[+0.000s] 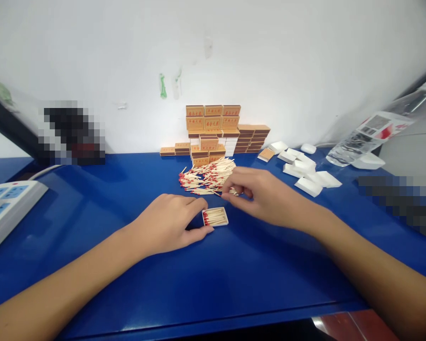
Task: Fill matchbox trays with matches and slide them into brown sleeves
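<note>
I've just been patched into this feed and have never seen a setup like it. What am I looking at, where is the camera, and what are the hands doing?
No machine here: a person's two bare arms, filmed from a camera on their head looking down at a blue table. The left hand steadies a small open tray of matches. The right hand pinches at a loose pile of matches. Behind stand stacked matchboxes; to the right lie empty white trays and a plastic bottle.

I'm at a small hand-packing workbench: a blue table [92, 213] against a bare white wall [270, 57], stacked matchboxes [213, 128] at centre, loose matches [206, 177] heaped before them, empty white box trays [305, 170] to the right, and a power strip [7, 203] at the left edge.
</note>
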`<action>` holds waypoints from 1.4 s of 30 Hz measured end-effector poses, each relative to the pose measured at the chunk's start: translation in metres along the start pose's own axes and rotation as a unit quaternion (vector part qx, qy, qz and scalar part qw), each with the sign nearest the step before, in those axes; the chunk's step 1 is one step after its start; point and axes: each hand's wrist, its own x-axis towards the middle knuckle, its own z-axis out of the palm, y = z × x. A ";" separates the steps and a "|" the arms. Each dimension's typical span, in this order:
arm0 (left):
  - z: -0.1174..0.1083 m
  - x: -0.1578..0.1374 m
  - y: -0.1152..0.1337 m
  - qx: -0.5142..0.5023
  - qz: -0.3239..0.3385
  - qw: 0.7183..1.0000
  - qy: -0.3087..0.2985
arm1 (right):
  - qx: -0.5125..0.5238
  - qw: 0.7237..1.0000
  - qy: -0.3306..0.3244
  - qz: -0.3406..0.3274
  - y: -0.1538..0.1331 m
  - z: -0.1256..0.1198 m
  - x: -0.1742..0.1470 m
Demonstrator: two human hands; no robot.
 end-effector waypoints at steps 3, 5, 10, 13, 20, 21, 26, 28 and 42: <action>0.001 -0.001 -0.001 0.007 -0.009 1.000 0.002 | -0.038 0.999 0.007 0.016 0.022 -0.011 -0.001; 0.001 -0.002 -0.001 0.009 -0.014 1.000 0.001 | -0.048 0.998 -0.035 0.016 0.035 -0.017 -0.002; 0.001 -0.002 -0.001 0.011 -0.017 1.000 0.002 | -0.039 0.992 -0.115 0.026 0.042 -0.021 -0.003; 0.001 -0.001 -0.002 0.013 -0.015 1.000 0.000 | -0.032 0.990 -0.130 0.037 0.040 -0.019 -0.003; 0.000 -0.001 -0.001 0.017 -0.012 1.000 0.004 | -0.029 0.988 -0.141 0.061 0.048 -0.012 -0.005; 0.000 -0.001 -0.001 0.017 -0.011 1.000 0.004 | -0.029 0.986 -0.146 0.072 0.048 -0.013 -0.006; -0.001 -0.002 -0.003 0.018 -0.014 1.000 0.003 | -0.011 0.979 -0.172 0.114 0.038 -0.019 -0.007; -0.001 -0.001 -0.003 0.018 -0.016 1.000 0.000 | 0.002 0.977 -0.181 0.115 0.032 -0.021 -0.006; -0.002 0.000 -0.002 0.014 -0.021 1.000 -0.014 | 0.008 0.961 -0.231 0.149 0.027 -0.025 -0.012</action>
